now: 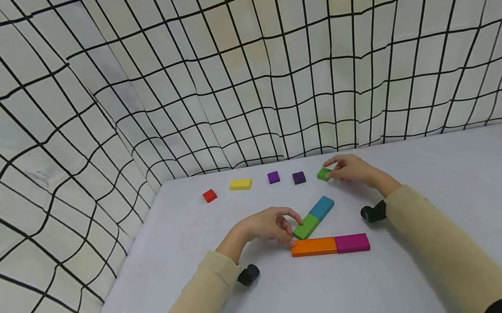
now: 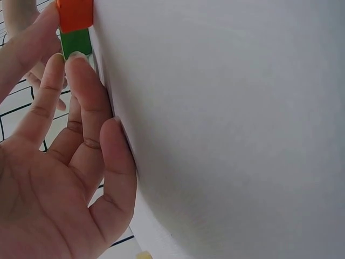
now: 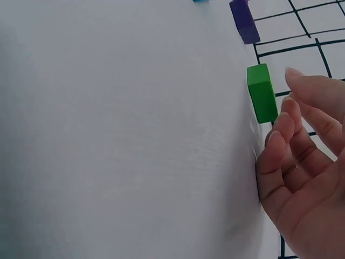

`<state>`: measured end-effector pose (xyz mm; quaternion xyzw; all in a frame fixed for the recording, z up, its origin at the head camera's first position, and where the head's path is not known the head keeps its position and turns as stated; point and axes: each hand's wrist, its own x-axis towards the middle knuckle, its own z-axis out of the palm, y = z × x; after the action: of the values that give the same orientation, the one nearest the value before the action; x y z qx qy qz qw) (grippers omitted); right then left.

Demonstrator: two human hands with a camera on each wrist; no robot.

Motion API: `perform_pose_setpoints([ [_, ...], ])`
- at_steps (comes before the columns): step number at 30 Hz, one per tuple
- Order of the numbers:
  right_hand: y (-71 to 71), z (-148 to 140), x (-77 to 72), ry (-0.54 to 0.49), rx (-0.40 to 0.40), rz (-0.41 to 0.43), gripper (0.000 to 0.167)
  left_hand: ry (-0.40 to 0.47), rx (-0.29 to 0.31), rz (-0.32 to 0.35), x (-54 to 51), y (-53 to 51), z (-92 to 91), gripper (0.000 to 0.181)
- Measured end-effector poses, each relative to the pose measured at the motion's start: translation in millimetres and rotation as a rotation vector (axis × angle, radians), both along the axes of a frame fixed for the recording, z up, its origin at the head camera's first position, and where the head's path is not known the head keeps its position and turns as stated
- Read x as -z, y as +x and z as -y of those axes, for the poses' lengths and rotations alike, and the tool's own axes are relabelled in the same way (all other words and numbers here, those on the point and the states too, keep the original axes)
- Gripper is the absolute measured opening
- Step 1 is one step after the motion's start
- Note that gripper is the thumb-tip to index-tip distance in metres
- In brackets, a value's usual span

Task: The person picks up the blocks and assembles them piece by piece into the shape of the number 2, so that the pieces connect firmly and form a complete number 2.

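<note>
- Fingertips of the right hand [image 1: 351, 169] curve loosely about the small green block [image 1: 321, 174], which lies on the table [image 1: 313, 300] at one o'clock from the green bar [image 1: 306, 227]. Its grip is spread, with a gap beside the block; how firmly it touches cannot be told.
- The left hand's [image 1: 267, 225] grip is spread too: index finger on the green bar, thumb at the nine o'clock end of the orange bar [image 1: 313, 247].
- The blue bar [image 1: 322, 208] continues the green one towards two o'clock; the magenta bar [image 1: 352, 243] continues the orange one towards three o'clock.
- To pick up the small block well, thumb and finger should probably close evenly on opposite sides, avoiding the dark purple block [image 1: 299, 178] at its nine o'clock.
- A light left touch seems best; a hard push could part the bars.
</note>
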<state>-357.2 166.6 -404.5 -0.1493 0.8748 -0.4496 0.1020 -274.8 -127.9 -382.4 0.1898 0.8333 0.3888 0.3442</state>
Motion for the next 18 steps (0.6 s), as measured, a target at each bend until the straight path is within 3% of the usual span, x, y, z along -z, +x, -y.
perform_pose_setpoints([
  [11, -7.2, 2.4, 3.1, 0.045, -0.011, 0.042, 0.052, 0.000, 0.000, 0.007, -0.2, -0.1, 0.2, 0.042],
  [18, -6.5, 8.1, 1.4, 0.125, -0.040, 0.041, 0.061, 0.001, 0.003, 0.004, -0.5, 0.9, 0.1, 0.043],
])
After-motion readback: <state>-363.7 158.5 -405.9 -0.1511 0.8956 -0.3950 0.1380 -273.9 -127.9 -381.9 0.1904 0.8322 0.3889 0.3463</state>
